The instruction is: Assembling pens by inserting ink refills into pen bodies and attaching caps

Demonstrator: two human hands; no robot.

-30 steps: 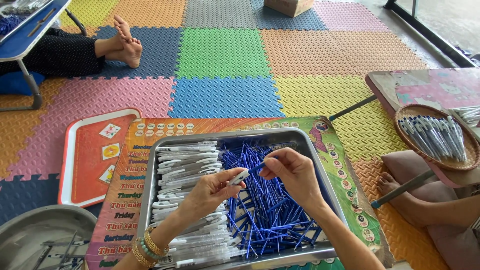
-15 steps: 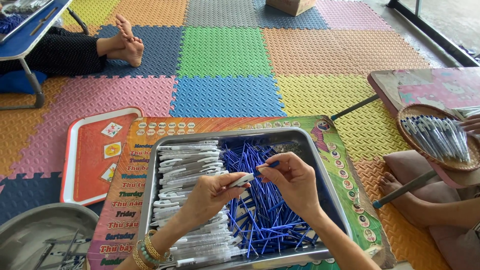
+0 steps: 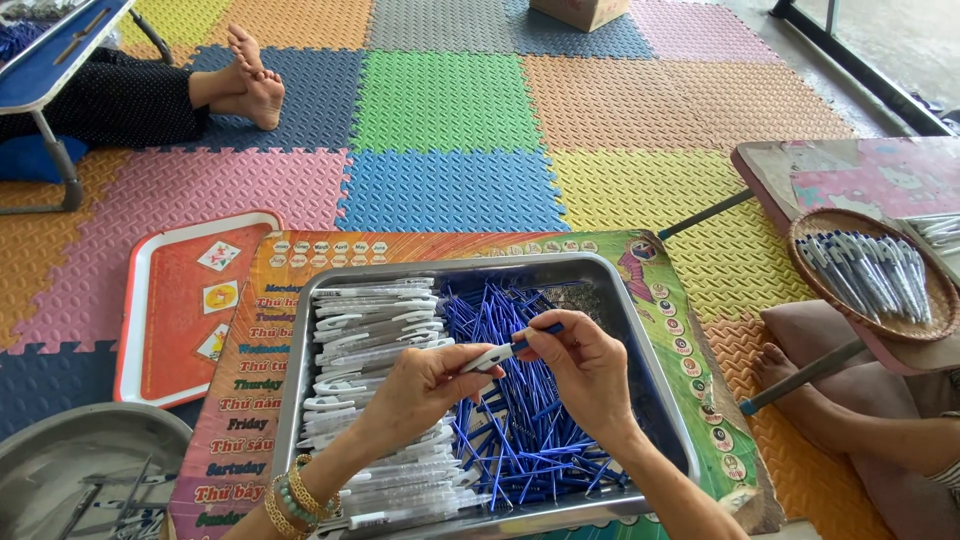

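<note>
Foam mats [image 3: 445, 100] in many colours cover the floor, and at far left another person's bare feet [image 3: 250, 85] rest on them beside a low blue table [image 3: 50, 60]. Lower left sits a round metal basin [image 3: 70, 470], then a red tray [image 3: 185, 310] next to a colourful printed board [image 3: 300, 250]. On that board stands a metal tray [image 3: 600, 275], with white pen caps [image 3: 370, 320] stacked in its left half and loose blue pen barrels [image 3: 520, 440] heaped in its right half. Above the tray's middle, the left hand [image 3: 420, 390], bracelets at its wrist, pinches a white pen piece [image 3: 487, 358]. The right hand [image 3: 585, 370] grips a blue barrel [image 3: 535, 335] by the fingertips, its end meeting the white piece. At far right a wicker basket [image 3: 860, 335] holds assembled pens on a pink table [image 3: 850, 175].
</note>
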